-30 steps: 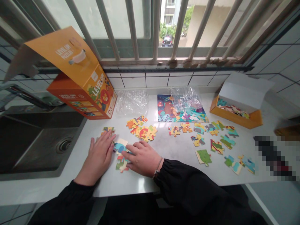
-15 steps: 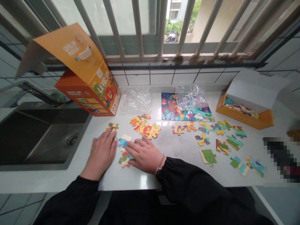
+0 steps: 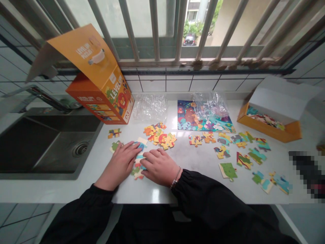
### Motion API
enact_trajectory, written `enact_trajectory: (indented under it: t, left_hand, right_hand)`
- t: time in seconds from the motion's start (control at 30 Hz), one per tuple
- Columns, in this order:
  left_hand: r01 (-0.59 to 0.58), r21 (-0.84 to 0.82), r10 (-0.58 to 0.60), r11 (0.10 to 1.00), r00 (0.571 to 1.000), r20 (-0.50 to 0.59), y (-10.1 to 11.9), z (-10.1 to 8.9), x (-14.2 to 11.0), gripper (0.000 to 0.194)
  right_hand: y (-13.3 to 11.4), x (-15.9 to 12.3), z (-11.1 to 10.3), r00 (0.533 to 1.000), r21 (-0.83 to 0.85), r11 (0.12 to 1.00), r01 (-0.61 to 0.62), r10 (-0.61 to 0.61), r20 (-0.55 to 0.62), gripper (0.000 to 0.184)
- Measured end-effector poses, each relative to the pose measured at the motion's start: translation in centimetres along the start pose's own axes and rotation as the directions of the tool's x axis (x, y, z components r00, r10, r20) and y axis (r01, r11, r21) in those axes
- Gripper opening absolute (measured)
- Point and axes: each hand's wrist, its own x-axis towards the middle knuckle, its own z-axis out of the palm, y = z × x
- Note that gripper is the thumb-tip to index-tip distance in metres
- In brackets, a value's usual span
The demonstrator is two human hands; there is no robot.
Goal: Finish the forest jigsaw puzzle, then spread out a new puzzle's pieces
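Both my hands lie flat on a white counter (image 3: 193, 162), pressing on a small cluster of joined puzzle pieces (image 3: 139, 159). My left hand (image 3: 121, 163) covers the cluster's left side, fingers stretched out. My right hand (image 3: 158, 166) covers its right side, fingers also flat. Just beyond them lies an orange and yellow joined group (image 3: 160, 135). Two single pieces, one (image 3: 114, 133) farther and one (image 3: 115, 146) nearer, sit left of my left hand.
A sink (image 3: 43, 142) is at the left. An orange puzzle box (image 3: 101, 91) stands behind, lid up. Clear plastic bags (image 3: 150, 106) and a picture sheet (image 3: 203, 118) lie at the back. Several loose pieces (image 3: 241, 152) are scattered right, near an open orange tray (image 3: 271, 125).
My left hand slid right onto the cluster, uncovering the two single pieces at its left. My right hand stayed on the cluster. The view shifted slightly.
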Motion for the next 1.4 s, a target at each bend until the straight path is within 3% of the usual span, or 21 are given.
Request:
enact_trajectory:
  t: [0.1,0.17,0.23,0.4,0.47,0.53,0.6,0.7,0.9,1.03,1.13,1.27,1.4]
  left_hand:
    - [0.127,0.093,-0.130,0.988,0.991,0.026,0.1,0.3,0.6,0.053]
    - [0.221,0.145,-0.221,0.964,0.975,-0.012,0.0,0.1,1.0,0.056]
    - [0.239,0.143,-0.230,0.960,0.970,-0.076,0.2,-0.3,1.0,0.056]
    - [-0.002,-0.016,-0.002,1.000,0.972,-0.235,2.5,-1.0,-1.0,0.034]
    - [-0.133,-0.058,0.116,0.989,0.964,-0.237,4.0,-0.8,-2.3,0.024]
    - [-0.247,-0.094,0.225,0.964,0.953,-0.203,5.2,-0.7,-3.6,0.027]
    - [-0.280,-0.107,0.257,0.954,0.947,-0.192,5.4,-0.7,-4.5,0.033]
    - [-0.259,-0.068,0.241,0.964,0.949,-0.204,4.1,-1.3,-5.2,0.028]
    - [-0.246,0.042,0.249,0.968,0.955,-0.160,1.4,-2.6,-5.0,0.026]
    - [-0.247,0.002,0.246,0.969,0.965,-0.089,2.3,-2.2,-5.0,0.046]
    - [-0.219,-0.034,0.217,0.975,0.974,-0.059,3.2,-1.5,-4.9,0.041]
    - [-0.143,0.006,0.143,0.990,0.987,-0.071,2.7,-1.3,-4.5,0.035]
    - [0.035,0.134,-0.022,0.990,0.995,-0.100,1.0,-1.8,-3.6,0.037]
  right_hand:
    - [0.0,0.0,0.0,1.000,-0.003,1.000,0.011,-0.011,0.022,0.027]
    - [0.0,0.0,0.0,1.000,0.000,1.000,0.006,-0.006,0.024,0.029]
    - [0.1,0.0,-0.1,1.000,0.000,1.000,-0.007,0.007,0.021,0.034]
    - [-0.1,0.0,-0.3,0.992,-0.013,0.993,-0.120,0.120,0.045,0.050]
    - [-0.1,-0.1,-0.3,0.986,-0.018,0.987,-0.159,0.159,0.042,0.053]
    - [-0.1,-0.2,-0.2,0.983,-0.023,0.984,-0.178,0.178,0.034,0.056]
    - [0.0,-0.3,-0.1,0.983,-0.025,0.983,-0.181,0.181,0.026,0.059]
    - [0.1,-0.4,0.0,0.984,-0.019,0.984,-0.177,0.177,0.012,0.058]
    - [0.2,-0.3,0.1,0.990,-0.020,0.990,-0.140,0.140,0.019,0.034]
    - [0.2,-0.2,0.2,0.988,-0.007,0.988,-0.155,0.155,0.017,0.050]
    - [0.2,-0.3,0.2,0.986,-0.007,0.986,-0.167,0.167,0.010,0.063]
    - [0.3,-0.4,0.2,0.989,-0.019,0.989,-0.150,0.150,-0.009,0.051]
    - [0.4,-0.4,-0.1,0.985,-0.061,0.984,-0.166,0.168,0.026,0.034]
